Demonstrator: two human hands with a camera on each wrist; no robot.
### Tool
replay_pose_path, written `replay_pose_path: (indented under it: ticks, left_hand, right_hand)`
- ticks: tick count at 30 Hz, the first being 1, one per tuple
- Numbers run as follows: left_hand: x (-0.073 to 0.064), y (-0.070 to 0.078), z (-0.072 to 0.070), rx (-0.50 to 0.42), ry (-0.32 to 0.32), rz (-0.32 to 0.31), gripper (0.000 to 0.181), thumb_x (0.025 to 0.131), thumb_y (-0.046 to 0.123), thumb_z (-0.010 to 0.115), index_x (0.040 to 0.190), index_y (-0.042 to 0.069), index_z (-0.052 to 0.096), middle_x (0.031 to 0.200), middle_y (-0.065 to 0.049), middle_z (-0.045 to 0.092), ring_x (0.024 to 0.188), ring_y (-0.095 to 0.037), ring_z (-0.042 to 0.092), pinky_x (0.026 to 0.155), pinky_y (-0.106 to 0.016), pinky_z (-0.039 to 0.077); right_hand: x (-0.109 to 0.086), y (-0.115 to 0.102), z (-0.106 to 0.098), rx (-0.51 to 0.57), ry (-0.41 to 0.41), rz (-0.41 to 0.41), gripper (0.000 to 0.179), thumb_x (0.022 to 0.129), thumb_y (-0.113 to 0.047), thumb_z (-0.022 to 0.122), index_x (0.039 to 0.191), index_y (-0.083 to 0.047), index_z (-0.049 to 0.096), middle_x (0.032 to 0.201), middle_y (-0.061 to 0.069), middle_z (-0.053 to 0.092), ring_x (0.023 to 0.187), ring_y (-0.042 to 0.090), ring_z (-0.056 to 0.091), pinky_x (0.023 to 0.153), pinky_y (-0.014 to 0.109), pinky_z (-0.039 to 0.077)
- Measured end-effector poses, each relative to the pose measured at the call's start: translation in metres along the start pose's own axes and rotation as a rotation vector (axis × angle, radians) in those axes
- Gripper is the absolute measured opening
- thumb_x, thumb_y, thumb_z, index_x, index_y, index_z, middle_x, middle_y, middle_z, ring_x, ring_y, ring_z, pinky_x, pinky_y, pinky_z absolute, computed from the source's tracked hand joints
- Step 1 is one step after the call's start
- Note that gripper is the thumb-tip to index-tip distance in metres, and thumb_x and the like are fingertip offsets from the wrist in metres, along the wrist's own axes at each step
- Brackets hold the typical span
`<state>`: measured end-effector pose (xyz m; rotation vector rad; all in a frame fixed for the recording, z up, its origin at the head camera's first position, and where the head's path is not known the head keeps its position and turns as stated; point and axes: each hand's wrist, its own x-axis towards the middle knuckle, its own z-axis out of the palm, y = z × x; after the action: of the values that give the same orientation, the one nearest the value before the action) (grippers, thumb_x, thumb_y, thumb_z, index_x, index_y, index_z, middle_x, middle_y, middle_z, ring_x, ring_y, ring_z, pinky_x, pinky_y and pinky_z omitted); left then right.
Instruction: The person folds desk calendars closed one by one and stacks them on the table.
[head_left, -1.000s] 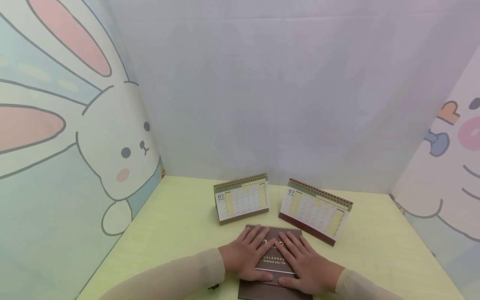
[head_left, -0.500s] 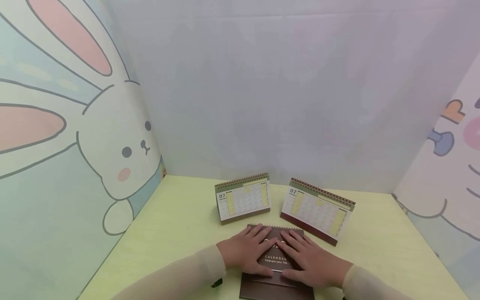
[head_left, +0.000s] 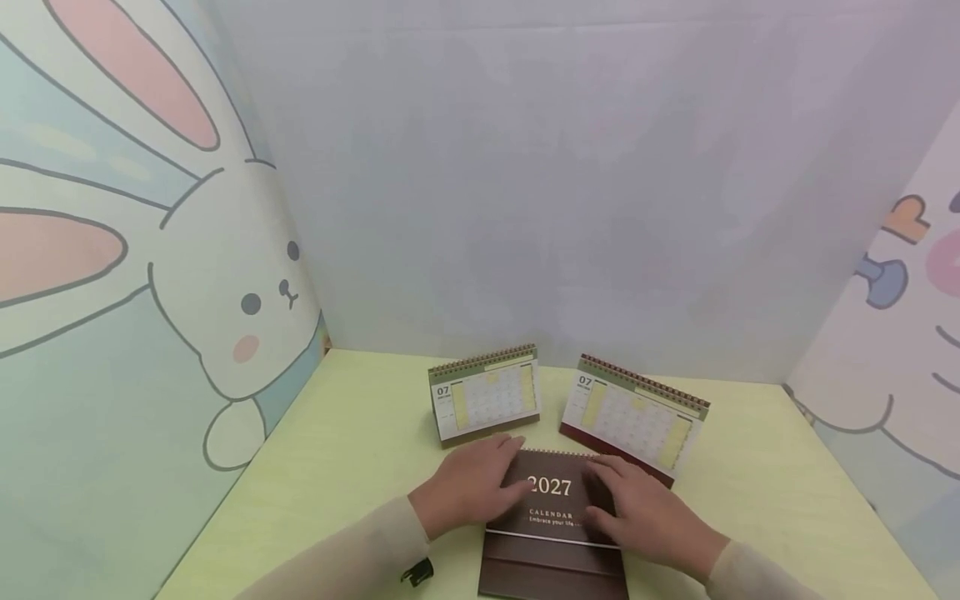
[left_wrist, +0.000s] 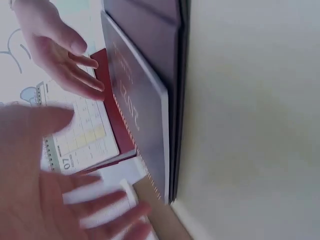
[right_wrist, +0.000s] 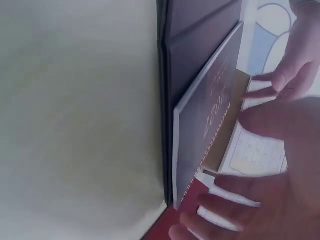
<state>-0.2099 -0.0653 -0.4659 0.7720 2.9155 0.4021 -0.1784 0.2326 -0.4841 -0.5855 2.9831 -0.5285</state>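
Note:
A dark brown 2027 desk calendar lies flat at the front middle, its spiral binding on the far edge and its folded stand toward me. My left hand hovers by its upper left side, fingers loosely spread and holding nothing. Over the opposite edge is my right hand, overlapping the cover's right side in the head view, also with nothing in it. Both wrist views show a gap between the hands and the cover; in the left wrist view the left hand's fingers are apart beyond the binding.
Behind the flat calendar stand two propped calendars on their July pages, one with a brown base on the left, one with a red base on the right. They rest on a pale yellow-green table, with cartoon-printed cloth walls around.
Both hands, earlier pressed flat on the cover, have lifted and spread apart toward its left and right sides, uncovering the printed 2027. The calendars stay in place.

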Motion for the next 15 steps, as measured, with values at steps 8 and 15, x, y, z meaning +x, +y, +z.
replay_pose_path:
  ticks: [8, 15]
  left_hand:
    - [-0.012, -0.005, 0.006, -0.189, 0.039, -0.228, 0.062, 0.11, 0.053, 0.074, 0.134, -0.003, 0.078, 0.115, -0.013, 0.071, 0.086, -0.022, 0.064, 0.078, -0.045, 0.063]
    - [-0.019, -0.01, 0.019, -0.268, 0.031, -0.259, 0.057, 0.108, 0.046, 0.075, 0.096, -0.009, 0.075, 0.101, -0.012, 0.061, 0.069, -0.022, 0.055, 0.059, -0.037, 0.047]
  right_hand:
    - [-0.003, 0.004, 0.006, 0.085, 0.03, 0.216, 0.055, 0.103, -0.034, 0.087, 0.138, 0.008, 0.077, 0.121, 0.013, 0.075, 0.1, 0.021, 0.067, 0.091, 0.049, 0.066]
    - [-0.011, 0.003, 0.015, 0.162, -0.011, 0.289, 0.052, 0.099, -0.03, 0.088, 0.125, 0.014, 0.077, 0.108, 0.014, 0.068, 0.089, 0.022, 0.06, 0.084, 0.046, 0.065]
